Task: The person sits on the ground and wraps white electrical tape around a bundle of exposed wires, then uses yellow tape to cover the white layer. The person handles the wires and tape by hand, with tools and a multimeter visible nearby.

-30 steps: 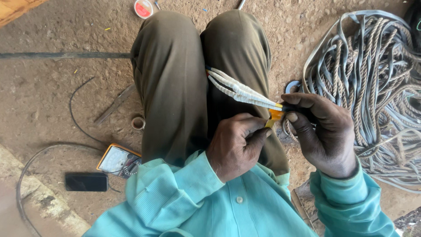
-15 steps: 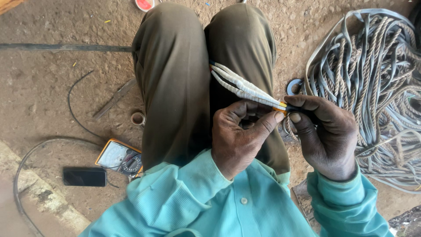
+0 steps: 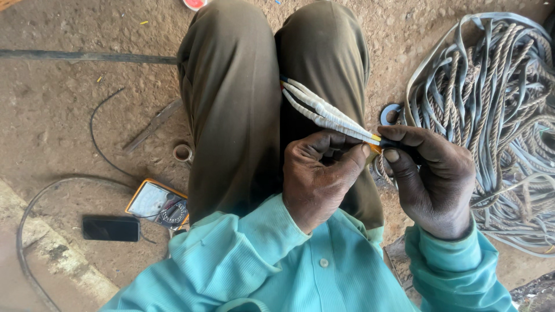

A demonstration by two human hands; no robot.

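Over the right thigh of the seated person, just above the lap — 1 bundle of white-sleeved wires point(image 3: 324, 112), several strands bound side by side, with a short yellow-orange tip at its near end. Long axis: a diagonal, running from the upper left, where the far end lies on the olive trouser leg point(image 3: 231, 104) near the inner knee, down to the lower right, where the near end meets both hands. The bundle thus points away from the wearer and toward the left knee; its free length lies up and to the left of the hands. Left hand point(image 3: 318, 176): fingers curled, thumb and forefinger pinching the bundle just short of the coloured tip, knuckles toward the camera. Right hand point(image 3: 433, 179): closed about the tip from the other side, thumb pressed along it, and a small dark object seems to be held there, too hidden to tell. The 2 hands touch at the tip; the left is the nearer to the sleeved length, the right to the bare end. About them on the dirt floor point(image 3: 69, 110) — 1 yellow multimeter point(image 3: 157, 203) beside the left leg, 1 dark phone point(image 3: 110, 228) just left of it, 1 small tape roll point(image 3: 182, 152), 1 loose black cable point(image 3: 101, 138), and to the right a large heap of grey strapping and rope point(image 3: 491, 98).
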